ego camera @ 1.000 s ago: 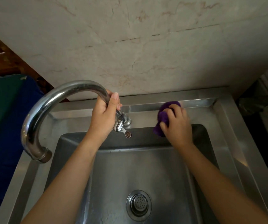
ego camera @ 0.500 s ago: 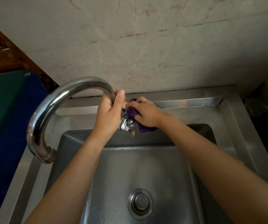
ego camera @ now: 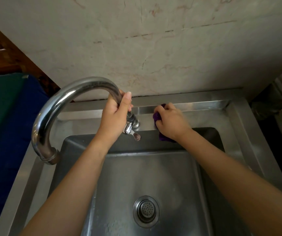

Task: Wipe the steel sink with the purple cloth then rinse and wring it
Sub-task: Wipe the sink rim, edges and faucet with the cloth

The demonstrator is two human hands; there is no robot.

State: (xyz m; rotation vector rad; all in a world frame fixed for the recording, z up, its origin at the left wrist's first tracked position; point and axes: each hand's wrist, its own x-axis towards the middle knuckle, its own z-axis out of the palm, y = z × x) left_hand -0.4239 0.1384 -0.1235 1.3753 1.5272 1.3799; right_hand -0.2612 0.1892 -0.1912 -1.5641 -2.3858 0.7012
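You see a deep purple cloth (ego camera: 157,116), its colour showing above and below your right hand (ego camera: 169,122). The sink (ego camera: 154,171) is dull grey steel with pale streaks near the silver drain (ego camera: 146,211), whose centre is dotted with small holes. The tap (ego camera: 65,106) is bright chrome with dark reflections. The wall (ego camera: 154,48) is cream marble, veined in faint pink and brown. At your left lie a green and blue surface (ego camera: 5,116) and dark brown carved wood (ego camera: 0,53).

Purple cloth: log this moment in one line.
phase: wiping | right hand: purple cloth on sink back ledge | left hand: gripping faucet | water: none visible
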